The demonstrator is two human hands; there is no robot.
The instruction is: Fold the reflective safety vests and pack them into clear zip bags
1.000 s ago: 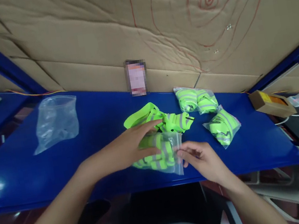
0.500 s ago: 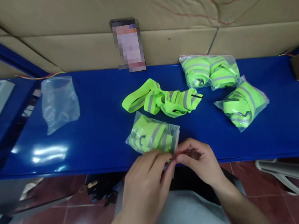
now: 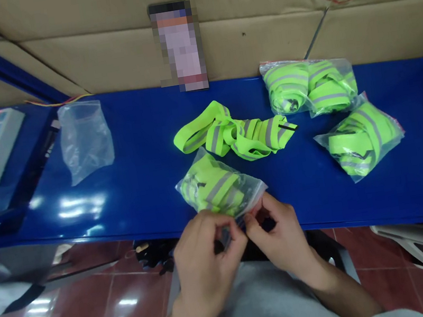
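**Three packed, a fourth in hand, a fifth lying loose**

I take the loose strap (image 3: 249, 132) on the blue table (image 3: 137, 148) as my landmark. From my end of the feed, the filled bag (image 3: 215, 184) sits just on its near side, with a folded strap inside, so I judge the filling done there. The mouth is where the work is. The left hand (image 3: 205, 258) has thumb and fingertips closed in a pinch at the mouth's near end; the right hand (image 3: 284, 240) pinches its red-edged strip just alongside, fingers curled. I see no real gap in either grip, but the fingers hide how much of the mouth is pressed together.

Done, as I read it: two bundles (image 3: 288, 84) side by side in clear plastic, beyond the loose strap and to its right (one bag or two, I can't tell), and a third bundle (image 3: 365, 139), bagged, right of the strap and slightly nearer me. Left over: the loose strap itself, partly gathered, in no bag, and a flat bag (image 3: 86, 141) well to its left, no strap showing inside.
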